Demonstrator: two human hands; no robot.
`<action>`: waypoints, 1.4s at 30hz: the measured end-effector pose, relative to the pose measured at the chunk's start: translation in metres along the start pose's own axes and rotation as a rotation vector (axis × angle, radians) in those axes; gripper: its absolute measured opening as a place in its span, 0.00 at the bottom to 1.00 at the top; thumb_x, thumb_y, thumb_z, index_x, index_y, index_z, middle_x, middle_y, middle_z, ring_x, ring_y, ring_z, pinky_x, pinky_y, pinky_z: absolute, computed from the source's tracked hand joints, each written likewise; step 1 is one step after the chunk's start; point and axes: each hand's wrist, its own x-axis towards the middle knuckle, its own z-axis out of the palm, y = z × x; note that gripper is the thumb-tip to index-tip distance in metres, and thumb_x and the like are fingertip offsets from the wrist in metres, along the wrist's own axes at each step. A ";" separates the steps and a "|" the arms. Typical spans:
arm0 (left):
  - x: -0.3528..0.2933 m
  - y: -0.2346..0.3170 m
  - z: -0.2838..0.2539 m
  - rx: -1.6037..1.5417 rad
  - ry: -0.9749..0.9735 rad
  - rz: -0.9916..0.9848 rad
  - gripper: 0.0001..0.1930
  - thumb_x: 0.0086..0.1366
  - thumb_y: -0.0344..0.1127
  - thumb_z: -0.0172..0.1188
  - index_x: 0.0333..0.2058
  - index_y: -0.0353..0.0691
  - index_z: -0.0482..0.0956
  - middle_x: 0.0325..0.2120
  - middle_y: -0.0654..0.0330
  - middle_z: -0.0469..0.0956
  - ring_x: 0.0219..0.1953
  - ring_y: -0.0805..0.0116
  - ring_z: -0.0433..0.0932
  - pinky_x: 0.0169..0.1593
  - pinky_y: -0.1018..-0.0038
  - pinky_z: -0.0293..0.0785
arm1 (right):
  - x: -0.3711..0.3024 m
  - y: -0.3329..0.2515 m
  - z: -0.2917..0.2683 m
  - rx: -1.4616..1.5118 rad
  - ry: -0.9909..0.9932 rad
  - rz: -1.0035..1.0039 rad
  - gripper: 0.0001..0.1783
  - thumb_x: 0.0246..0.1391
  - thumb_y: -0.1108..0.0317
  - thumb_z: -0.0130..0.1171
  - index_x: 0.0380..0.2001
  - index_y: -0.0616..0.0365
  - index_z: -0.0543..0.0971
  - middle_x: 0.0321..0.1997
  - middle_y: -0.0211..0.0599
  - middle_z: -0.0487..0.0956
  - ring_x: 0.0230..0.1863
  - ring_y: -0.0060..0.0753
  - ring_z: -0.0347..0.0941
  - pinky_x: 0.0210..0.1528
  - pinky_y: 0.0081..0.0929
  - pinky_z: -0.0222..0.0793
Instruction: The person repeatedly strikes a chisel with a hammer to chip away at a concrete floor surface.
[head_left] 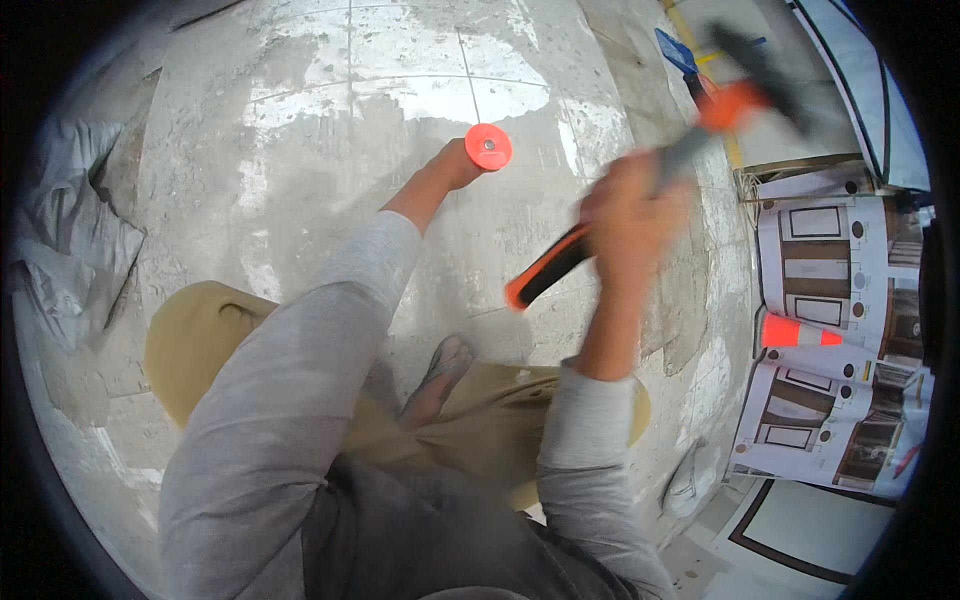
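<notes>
My left hand (455, 164) is closed around a chisel (497, 158), seen end-on. Its round orange guard and the small metal striking end at its centre face up; the shaft and tip are hidden beneath. My right hand (635, 225), smeared by motion, grips a claw hammer (550, 264) by its black and orange handle. The hammer is raised to the right of the chisel, its dark head blurred at the upper right and apart from the chisel. Under both hands lies a rough grey tiled floor (300, 190) with pale patches.
A crumpled whitish sack (85, 235) lies at the left. On the right are printed sheets (815, 270), an orange and white cone (800, 332) and a grey sandal (690, 482). A blue tool (677, 52) lies at the upper right. My foot (440, 375) rests below the hands.
</notes>
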 end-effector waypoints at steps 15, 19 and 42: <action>-0.001 -0.011 -0.031 -0.129 0.216 0.102 0.20 0.58 0.45 0.63 0.46 0.43 0.77 0.44 0.55 0.79 0.47 0.56 0.76 0.48 0.66 0.73 | -0.078 0.064 -0.023 0.124 -0.340 0.785 0.09 0.57 0.68 0.51 0.30 0.63 0.67 0.19 0.30 0.66 0.13 0.19 0.61 0.12 0.23 0.63; 0.000 -0.016 -0.015 -0.245 0.265 0.115 0.22 0.55 0.42 0.67 0.47 0.40 0.75 0.43 0.57 0.78 0.47 0.61 0.76 0.49 0.67 0.72 | -0.075 0.047 -0.022 0.192 -0.317 0.704 0.11 0.58 0.67 0.52 0.30 0.63 0.67 0.19 0.31 0.66 0.12 0.19 0.60 0.11 0.23 0.62; 0.016 0.000 0.016 -0.189 0.027 0.077 0.22 0.59 0.49 0.62 0.48 0.44 0.76 0.46 0.54 0.78 0.49 0.60 0.75 0.50 0.67 0.71 | -0.038 0.113 0.021 -0.442 -0.424 0.305 0.14 0.57 0.65 0.51 0.33 0.70 0.70 0.21 0.45 0.72 0.16 0.36 0.70 0.18 0.34 0.69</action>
